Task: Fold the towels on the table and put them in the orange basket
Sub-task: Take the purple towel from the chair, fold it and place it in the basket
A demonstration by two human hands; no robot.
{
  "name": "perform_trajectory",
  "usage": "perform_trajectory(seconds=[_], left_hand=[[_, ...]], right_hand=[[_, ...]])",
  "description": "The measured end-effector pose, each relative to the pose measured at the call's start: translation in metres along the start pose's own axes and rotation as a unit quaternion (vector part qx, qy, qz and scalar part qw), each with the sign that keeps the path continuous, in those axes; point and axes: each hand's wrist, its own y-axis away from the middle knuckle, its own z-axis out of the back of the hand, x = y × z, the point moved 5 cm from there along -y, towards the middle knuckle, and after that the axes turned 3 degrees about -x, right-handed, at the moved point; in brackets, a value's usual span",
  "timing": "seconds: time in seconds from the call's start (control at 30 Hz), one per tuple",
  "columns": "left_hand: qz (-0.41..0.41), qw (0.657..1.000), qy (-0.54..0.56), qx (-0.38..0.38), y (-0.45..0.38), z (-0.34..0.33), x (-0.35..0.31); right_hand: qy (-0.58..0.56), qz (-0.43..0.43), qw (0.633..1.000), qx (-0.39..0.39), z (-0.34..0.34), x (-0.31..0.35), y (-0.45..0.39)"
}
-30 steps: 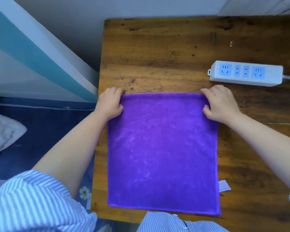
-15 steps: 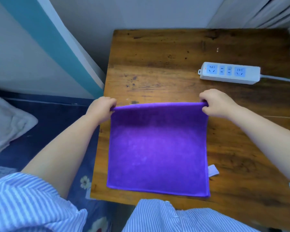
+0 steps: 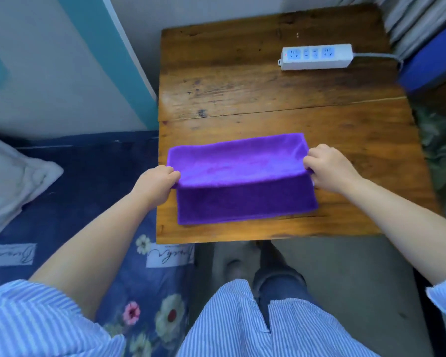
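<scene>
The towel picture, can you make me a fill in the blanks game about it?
The towel is the colour ____.
The left hand and right hand each pinch one ____ of the towel.
The power strip lies on the ____.
The towel is being folded in ____.

Missing words: purple; corner; table; half

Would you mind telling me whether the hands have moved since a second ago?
Yes. Both hands, left hand and right hand, drew the purple towel edge toward the person, farther from the power strip.

White power strip [image 3: 316,56] on the table beyond the right hand, white pillow [image 3: 13,181] and floral bedding [image 3: 139,300] left of the left hand
</scene>
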Motion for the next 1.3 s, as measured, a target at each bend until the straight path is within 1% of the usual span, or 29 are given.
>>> perform_trajectory(seconds=[0.1, 0.2, 0.5, 0.83, 1.0, 1.07, 1.17, 1.2, 1.27, 1.3], left_hand=[[-0.017, 0.999, -0.035, 0.028, 0.011, -0.012, -0.014], [-0.029, 0.998, -0.045, 0.037, 0.017, -0.024, -0.025], [-0.025, 0.994, -0.07, 0.075, 0.03, -0.057, -0.046], [-0.004, 0.995, -0.054, 0.081, 0.035, -0.075, -0.057], [-0.012, 0.993, -0.045, 0.11, 0.039, -0.081, -0.063], [-0.012, 0.992, -0.039, 0.119, 0.038, -0.081, -0.066], [-0.009, 0.989, -0.043, 0.142, 0.038, -0.078, -0.068], [-0.007, 0.987, -0.049, 0.154, 0.037, -0.076, -0.067], [0.01, 0.987, -0.041, 0.156, 0.029, -0.066, -0.069], [0.032, 0.991, -0.017, 0.132, 0.022, -0.057, -0.07]], right_hand=[[0.025, -0.017, 0.999, 0.02, -0.012, 0.012, 0.023], [0.033, -0.022, 0.999, 0.028, -0.021, 0.015, 0.036], [0.055, 0.008, 0.998, 0.026, -0.041, 0.02, 0.066], [0.058, 0.001, 0.998, 0.029, -0.059, 0.017, 0.08], [0.074, 0.036, 0.996, 0.019, -0.061, 0.022, 0.084], [0.095, 0.051, 0.994, 0.036, -0.065, 0.026, 0.082], [0.1, 0.012, 0.989, 0.104, -0.068, 0.029, 0.083], [0.095, -0.002, 0.989, 0.11, -0.066, 0.03, 0.083], [0.091, -0.008, 0.992, 0.088, -0.057, 0.036, 0.077], [0.081, -0.011, 0.994, 0.069, -0.052, 0.04, 0.068]])
